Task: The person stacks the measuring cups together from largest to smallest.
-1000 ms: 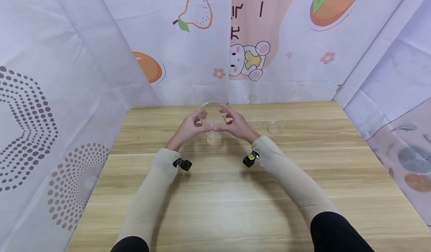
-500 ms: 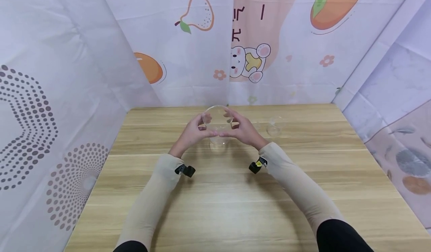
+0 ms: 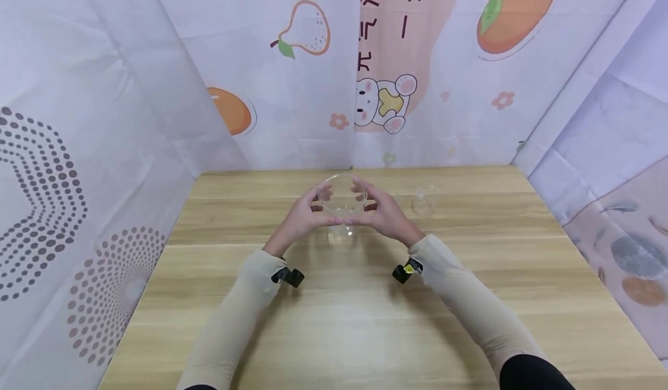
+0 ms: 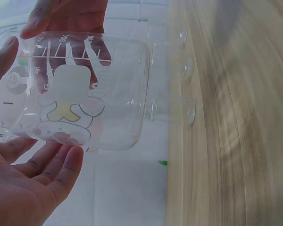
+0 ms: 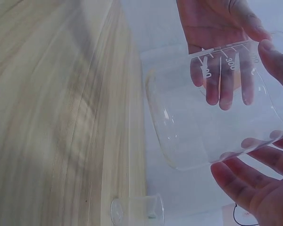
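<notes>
A large clear glass beaker (image 3: 341, 200) with white measuring marks stands upright between both hands near the back of the table. My left hand (image 3: 308, 211) holds its left side, the thumb across the near wall and the fingers reaching round the far side. On the opposite side my right hand (image 3: 388, 215) holds it the same way, and the two thumb tips nearly meet. In the left wrist view the printed bear shows through the beaker (image 4: 80, 94), whose base is close over the table. The right wrist view shows fingers through the beaker (image 5: 188, 127).
To the right of the hands, a small clear glass vessel (image 3: 424, 201) stands on the wooden table (image 3: 344, 320). The left wrist view has several small clear vessels (image 4: 174, 110) in a row beyond the beaker. A printed curtain (image 3: 292, 117) hangs behind the table's back edge.
Both hands have moved the beaker a little to the right and nearer to me, keeping the same hold. The head view has tilted slightly upward.
</notes>
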Tool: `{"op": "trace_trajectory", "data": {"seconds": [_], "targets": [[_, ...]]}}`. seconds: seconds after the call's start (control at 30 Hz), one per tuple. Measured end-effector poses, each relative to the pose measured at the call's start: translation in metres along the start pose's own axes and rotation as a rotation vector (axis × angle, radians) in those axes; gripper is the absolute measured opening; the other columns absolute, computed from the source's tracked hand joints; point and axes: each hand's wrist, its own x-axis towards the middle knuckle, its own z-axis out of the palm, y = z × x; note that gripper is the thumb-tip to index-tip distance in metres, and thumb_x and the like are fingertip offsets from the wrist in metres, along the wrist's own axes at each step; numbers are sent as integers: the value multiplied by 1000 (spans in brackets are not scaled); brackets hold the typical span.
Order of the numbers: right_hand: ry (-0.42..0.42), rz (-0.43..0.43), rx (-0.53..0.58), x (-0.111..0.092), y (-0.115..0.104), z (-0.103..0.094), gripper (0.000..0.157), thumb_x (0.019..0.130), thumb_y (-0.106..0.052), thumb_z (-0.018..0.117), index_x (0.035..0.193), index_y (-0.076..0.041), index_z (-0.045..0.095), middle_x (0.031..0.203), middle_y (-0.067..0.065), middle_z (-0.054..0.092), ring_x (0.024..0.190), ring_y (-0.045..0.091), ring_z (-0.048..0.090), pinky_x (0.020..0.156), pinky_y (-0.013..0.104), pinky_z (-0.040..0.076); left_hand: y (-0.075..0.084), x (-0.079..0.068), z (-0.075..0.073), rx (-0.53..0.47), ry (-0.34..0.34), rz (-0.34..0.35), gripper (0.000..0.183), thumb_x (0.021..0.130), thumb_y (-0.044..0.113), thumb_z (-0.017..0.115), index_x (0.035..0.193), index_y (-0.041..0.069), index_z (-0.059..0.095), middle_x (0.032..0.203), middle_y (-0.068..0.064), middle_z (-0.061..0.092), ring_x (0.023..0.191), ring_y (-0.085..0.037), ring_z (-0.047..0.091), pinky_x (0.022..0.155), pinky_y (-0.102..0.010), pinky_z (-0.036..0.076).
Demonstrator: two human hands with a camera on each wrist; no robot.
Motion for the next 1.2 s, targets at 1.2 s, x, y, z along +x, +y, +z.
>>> {"op": "trace_trajectory", "data": {"seconds": [1.2], "targets": [[9, -37, 7, -46, 5, 4, 94, 71, -19, 88, 150, -16, 37, 137, 15, 56, 117, 34, 59, 89, 46, 56, -3, -26, 29, 10, -57, 93, 95, 71, 20, 87, 147, 4, 33, 142, -22, 50, 131, -35, 50, 109, -50, 43]]}}
